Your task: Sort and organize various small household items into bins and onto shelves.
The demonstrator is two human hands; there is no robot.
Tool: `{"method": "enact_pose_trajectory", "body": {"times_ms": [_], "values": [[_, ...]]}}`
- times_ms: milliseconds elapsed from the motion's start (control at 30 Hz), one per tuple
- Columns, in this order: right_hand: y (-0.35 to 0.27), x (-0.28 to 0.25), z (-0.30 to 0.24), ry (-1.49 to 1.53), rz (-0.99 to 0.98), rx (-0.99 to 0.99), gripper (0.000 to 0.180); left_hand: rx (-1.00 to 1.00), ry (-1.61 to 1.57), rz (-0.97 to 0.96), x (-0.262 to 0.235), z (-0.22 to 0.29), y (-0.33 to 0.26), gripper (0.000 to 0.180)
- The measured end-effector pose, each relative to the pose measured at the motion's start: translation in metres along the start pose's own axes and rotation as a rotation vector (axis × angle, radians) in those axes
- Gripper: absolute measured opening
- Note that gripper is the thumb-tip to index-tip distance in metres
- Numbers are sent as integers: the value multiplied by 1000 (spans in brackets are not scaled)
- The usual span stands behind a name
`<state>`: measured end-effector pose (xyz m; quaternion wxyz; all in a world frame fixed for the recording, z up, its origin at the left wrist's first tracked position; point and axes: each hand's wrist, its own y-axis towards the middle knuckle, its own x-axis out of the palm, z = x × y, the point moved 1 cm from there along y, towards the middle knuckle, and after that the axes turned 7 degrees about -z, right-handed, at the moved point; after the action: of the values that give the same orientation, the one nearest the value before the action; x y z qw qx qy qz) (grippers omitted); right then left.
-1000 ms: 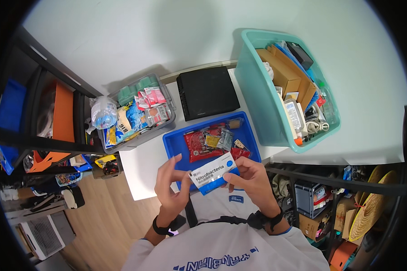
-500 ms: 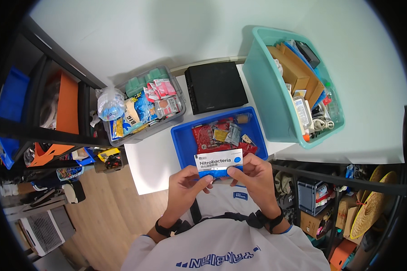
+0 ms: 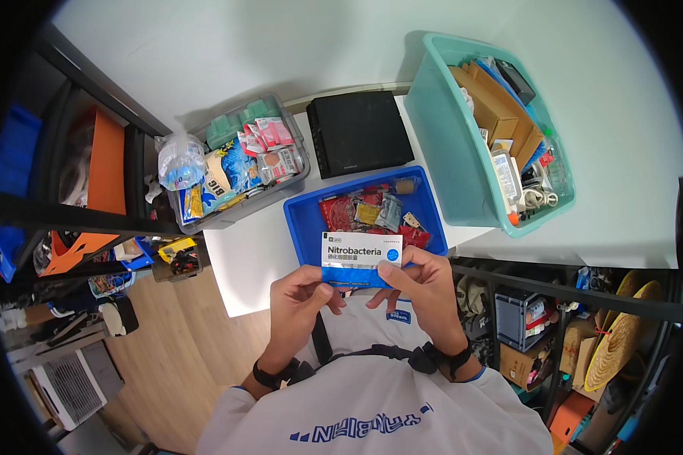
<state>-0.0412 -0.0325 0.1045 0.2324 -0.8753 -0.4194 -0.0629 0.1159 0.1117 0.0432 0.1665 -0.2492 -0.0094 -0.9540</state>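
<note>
A flat white-and-blue sachet (image 3: 362,250) with dark print is held upright before my body, its printed face toward me. My left hand (image 3: 297,303) pinches its lower left corner between thumb and fingers. On the other side my right hand (image 3: 426,292) grips the lower right edge, thumb pressed on the front. Just beyond the sachet is a blue plastic tray (image 3: 303,220), partly covered by it. Inside the tray lie a red packet (image 3: 337,214), a yellow sachet (image 3: 367,213) and a silvery packet (image 3: 390,211).
The tray stands on a white table (image 3: 239,273). Behind it sits a flat black box-shaped device (image 3: 360,134). A grey bin (image 3: 228,218) of packets is at the left, a tall teal bin (image 3: 451,167) of cartons and cables at the right. Loaded shelves (image 3: 91,220) flank both sides.
The sachet has risen slightly and faces me more fully, showing more of its blue lower band. Both hands keep hold of it. The whole view has shifted a little.
</note>
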Motion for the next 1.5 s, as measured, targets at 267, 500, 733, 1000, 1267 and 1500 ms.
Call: {"method": "enact_pose_trajectory", "body": {"times_ms": [267,500,733,1000,1267,1500], "values": [[0,2,1,4,-8,-9,19,16,5,5,1,2,-2,24],[-2,0,-1,0,-29,-17,22,35,9,20,0,1,-3,26],[-3,-7,1,-6,-43,-25,23,28,27,43,1,-4,-1,22],[-3,-17,1,-25,-63,-26,27,-8,65,79,8,-4,4,15],[-3,-36,-1,-39,-60,-58,33,-54,169,156,29,-5,22,14],[-4,-70,-5,-34,-63,-77,55,-92,176,178,50,-11,44,16]]}}
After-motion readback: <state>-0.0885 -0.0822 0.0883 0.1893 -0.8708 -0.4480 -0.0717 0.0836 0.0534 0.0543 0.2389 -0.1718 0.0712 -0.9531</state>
